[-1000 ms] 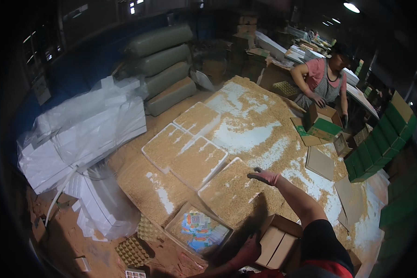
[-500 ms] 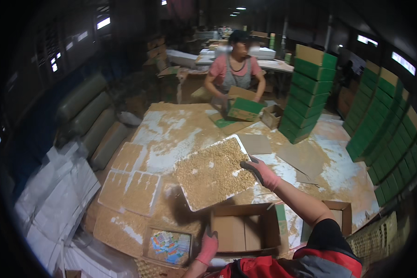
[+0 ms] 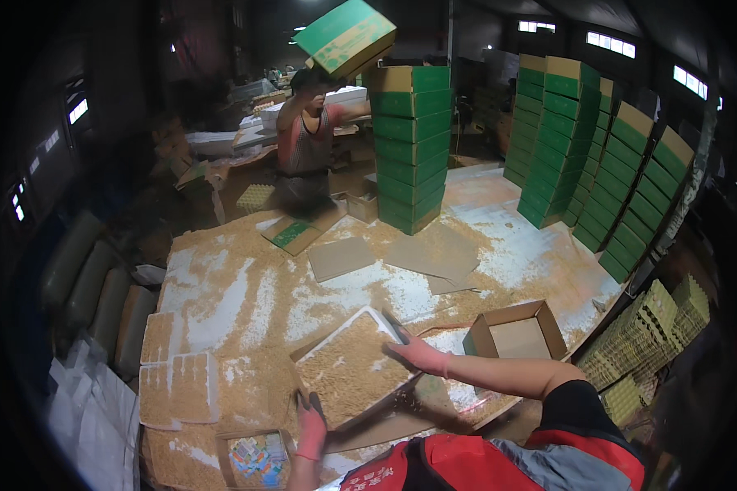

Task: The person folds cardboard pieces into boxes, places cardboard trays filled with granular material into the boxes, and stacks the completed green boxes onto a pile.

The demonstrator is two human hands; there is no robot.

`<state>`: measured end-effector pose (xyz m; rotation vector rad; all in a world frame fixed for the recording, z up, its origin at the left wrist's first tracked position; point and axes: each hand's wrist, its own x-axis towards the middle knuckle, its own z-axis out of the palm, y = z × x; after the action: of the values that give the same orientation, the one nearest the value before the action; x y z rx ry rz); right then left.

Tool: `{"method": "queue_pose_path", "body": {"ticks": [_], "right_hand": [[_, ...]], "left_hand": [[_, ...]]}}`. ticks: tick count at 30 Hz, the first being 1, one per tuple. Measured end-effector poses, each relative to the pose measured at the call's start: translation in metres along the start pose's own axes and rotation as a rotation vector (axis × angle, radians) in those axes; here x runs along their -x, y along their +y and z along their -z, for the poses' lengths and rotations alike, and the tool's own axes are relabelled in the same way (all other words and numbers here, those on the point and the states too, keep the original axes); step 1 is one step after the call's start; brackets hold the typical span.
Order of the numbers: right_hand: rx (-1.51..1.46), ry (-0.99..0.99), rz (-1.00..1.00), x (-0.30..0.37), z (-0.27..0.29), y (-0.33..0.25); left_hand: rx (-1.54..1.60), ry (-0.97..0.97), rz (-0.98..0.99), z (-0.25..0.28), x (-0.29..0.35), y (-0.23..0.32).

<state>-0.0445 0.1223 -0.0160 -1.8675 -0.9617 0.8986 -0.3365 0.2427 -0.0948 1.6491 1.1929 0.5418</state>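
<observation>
A white foam tray (image 3: 356, 360) of loose tan grain-like material is tilted low over the table's near side. My right hand (image 3: 420, 353), in a pink glove with dark fingers, is closed on its right rim. Against the left near edge, my left hand (image 3: 309, 427), gloved alike, has its fingers closed; they appear to grip the wall of the open cardboard box under the tray. The tray hides most of that box, and its grains look smeared by motion.
The table (image 3: 418, 286) bears scattered grains and flat cardboard pieces (image 3: 341, 257). An open carton (image 3: 517, 331) stands right, a box of colourful packets (image 3: 256, 458) near left. Green cartons (image 3: 413, 151) are stacked beyond. Across the table, a person (image 3: 307, 147) raises a green carton (image 3: 348, 37).
The tray has come down and nearer, over the open box, with my right hand on it. The view has swung right. Across the table, the person has lifted a green carton to head height.
</observation>
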Motion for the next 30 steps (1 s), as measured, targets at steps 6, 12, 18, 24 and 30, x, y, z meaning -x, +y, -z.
{"method": "queue_pose_path", "body": {"ticks": [6, 12, 18, 24, 30], "right_hand": [[1.167, -0.002, 0.521, 0.008, -0.019, -0.022], [0.791, -0.781, 0.174, -0.064, -0.048, 0.027], [0.232, 0.022, 0.304, -0.143, 0.061, -0.009], [0.926, 0.467, -0.258, -0.310, 0.199, 0.177], [0.953, 0.411, -0.298, -0.342, 0.193, 0.204]], "left_hand": [[-0.500, -0.092, -0.029, 0.009, -0.009, 0.010], [-0.454, -0.173, 0.016, 0.027, -0.018, 0.011], [-0.551, -0.083, 0.192, 0.028, 0.001, 0.010], [-0.408, -0.016, 0.321, 0.031, 0.007, -0.039], [-0.485, 0.190, 0.337, 0.017, 0.028, -0.021]]}}
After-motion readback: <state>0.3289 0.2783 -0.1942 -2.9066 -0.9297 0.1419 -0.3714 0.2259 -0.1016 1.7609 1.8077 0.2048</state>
